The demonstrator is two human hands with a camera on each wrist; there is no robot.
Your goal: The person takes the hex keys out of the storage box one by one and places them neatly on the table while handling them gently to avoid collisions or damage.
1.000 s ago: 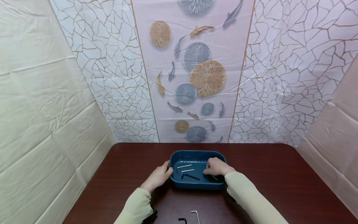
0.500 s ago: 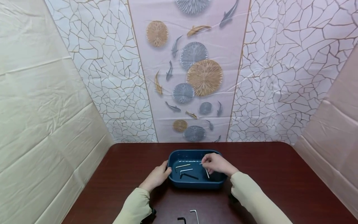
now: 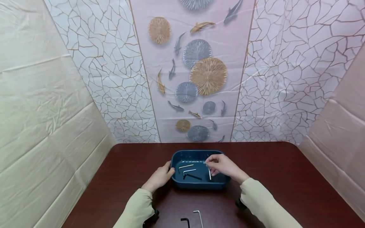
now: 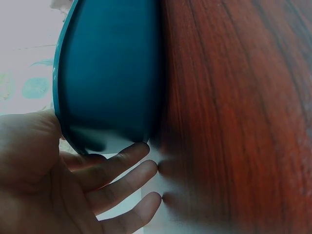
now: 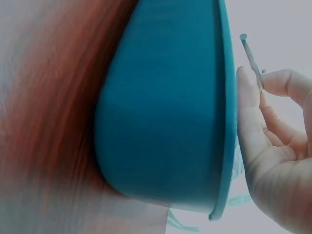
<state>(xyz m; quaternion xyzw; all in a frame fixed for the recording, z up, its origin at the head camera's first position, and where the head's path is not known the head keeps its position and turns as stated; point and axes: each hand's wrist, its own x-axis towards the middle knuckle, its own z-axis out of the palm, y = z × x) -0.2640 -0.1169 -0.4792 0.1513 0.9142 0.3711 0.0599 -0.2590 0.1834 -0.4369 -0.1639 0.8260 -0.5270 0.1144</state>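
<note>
A blue tray (image 3: 196, 185) sits on the table with its long side toward me. At its left end my left hand (image 3: 159, 178) holds it, thumb at the rim and the other fingers spread along the outer wall. Over the tray's right half, my right hand (image 3: 224, 165) pinches a silver hex key (image 3: 209, 175) between thumb and fingertips; its long arm points down. The right wrist view shows this hex key (image 5: 249, 54) above the rim. Inside the tray lie a brass-coloured hex key (image 3: 186, 166), a silver hex key (image 3: 189, 171) and a black hex key (image 3: 194, 176).
On the dark red-brown table (image 3: 128, 164), nearer me, lie another silver hex key (image 3: 199, 218) and another black hex key (image 3: 186, 220), cut off by the frame's bottom edge. A patterned curtain (image 3: 199, 133) hangs behind the table, with plain cloth at both sides.
My right hand was down at the tray's floor; it has risen with the silver hex key pinched in its fingers. The left hand has stayed at the tray's left end.
</note>
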